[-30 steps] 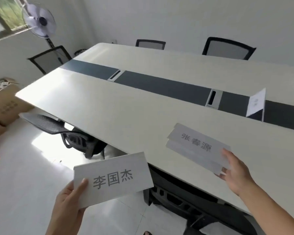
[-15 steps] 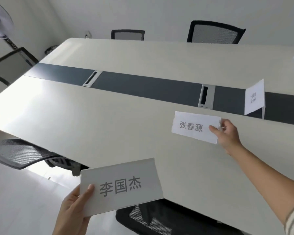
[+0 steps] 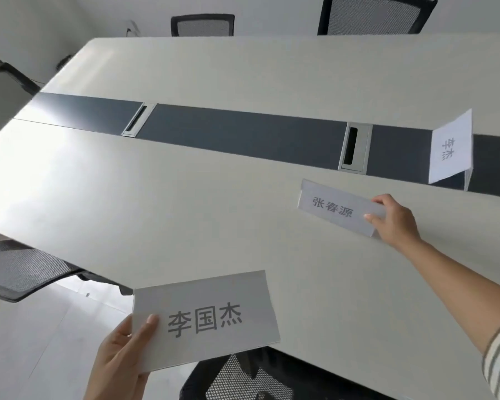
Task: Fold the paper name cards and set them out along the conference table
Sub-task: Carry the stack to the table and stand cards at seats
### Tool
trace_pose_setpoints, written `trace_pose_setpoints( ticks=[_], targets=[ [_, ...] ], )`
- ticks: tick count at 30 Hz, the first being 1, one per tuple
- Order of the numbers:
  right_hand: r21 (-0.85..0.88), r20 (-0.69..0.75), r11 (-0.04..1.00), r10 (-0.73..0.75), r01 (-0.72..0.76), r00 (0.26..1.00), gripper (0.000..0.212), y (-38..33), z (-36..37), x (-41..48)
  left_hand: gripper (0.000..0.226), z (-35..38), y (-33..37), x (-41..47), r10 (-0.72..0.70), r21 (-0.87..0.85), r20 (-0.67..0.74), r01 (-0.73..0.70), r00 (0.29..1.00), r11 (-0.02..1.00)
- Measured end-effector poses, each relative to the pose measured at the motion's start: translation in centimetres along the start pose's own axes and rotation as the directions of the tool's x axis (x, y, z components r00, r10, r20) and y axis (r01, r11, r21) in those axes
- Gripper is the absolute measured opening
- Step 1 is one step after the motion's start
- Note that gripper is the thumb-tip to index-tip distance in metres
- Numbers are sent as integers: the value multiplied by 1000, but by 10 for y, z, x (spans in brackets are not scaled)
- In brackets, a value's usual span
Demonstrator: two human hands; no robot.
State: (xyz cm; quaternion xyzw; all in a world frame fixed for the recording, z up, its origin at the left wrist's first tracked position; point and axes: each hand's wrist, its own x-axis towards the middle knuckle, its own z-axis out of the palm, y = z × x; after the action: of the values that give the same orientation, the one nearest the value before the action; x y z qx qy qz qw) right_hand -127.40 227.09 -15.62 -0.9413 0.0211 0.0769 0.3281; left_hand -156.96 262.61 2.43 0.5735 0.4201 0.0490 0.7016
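while the conference table (image 3: 243, 226) carries one folded card (image 3: 451, 148) upright on its dark centre strip (image 3: 243, 131), the right hand (image 3: 394, 219) pinches the end of a 2nd folded card (image 3: 339, 210), thumb & fingers closed on it as it stands on the tabletop nr the cable slot (image 3: 354, 147). left hand (image 3: 122, 350) grips a 3rd card (image 3: 205, 319) by its lower left corner, thumb pressed on the front, held off the near table edge above a mesh chair (image 3: 237, 379).

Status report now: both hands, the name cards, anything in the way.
Right hand gripping 张春源 card, standing it on the table. Left hand holding 李国杰 card off the near edge. One card stands on the dark strip. Nothing blocking.
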Motion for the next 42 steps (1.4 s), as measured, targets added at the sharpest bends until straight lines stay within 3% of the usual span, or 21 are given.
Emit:
trace_pose_setpoints(
  ticks=[4, 7, 12, 18, 28, 42],
  targets=[
    [-218, 11, 974, -53, 54, 999, 33, 2, 3, 4, 26, 7, 2, 2, -9, 7, 19, 9, 1000, 1000],
    [-456, -52, 880, -173, 131, 984, 50, -6, 11, 8, 25, 8, 2, -1, -14, 10, 13, 14, 1000, 1000],
    [-661, 199, 704, -167, 258, 966, 89, -49, 48, -4, 24, 4, 1, -7, -40, -2, -28, 40, 999, 999],
    [-690, 240, 684, -93, 237, 966, 93, -57, 57, 21, 22, -3, 1, -11, -56, -10, -77, 56, 995, 998],
    [-659, 248, 704, -129, 265, 960, 89, -53, 34, 78, 21, -9, -4, -9, -76, -32, -112, 73, 991, 997],
    [-649, 274, 721, -80, 245, 959, 83, -62, 29, 75, 22, -25, -10, -6, -31, -77, -116, 22, 993, 997]
  ],
)
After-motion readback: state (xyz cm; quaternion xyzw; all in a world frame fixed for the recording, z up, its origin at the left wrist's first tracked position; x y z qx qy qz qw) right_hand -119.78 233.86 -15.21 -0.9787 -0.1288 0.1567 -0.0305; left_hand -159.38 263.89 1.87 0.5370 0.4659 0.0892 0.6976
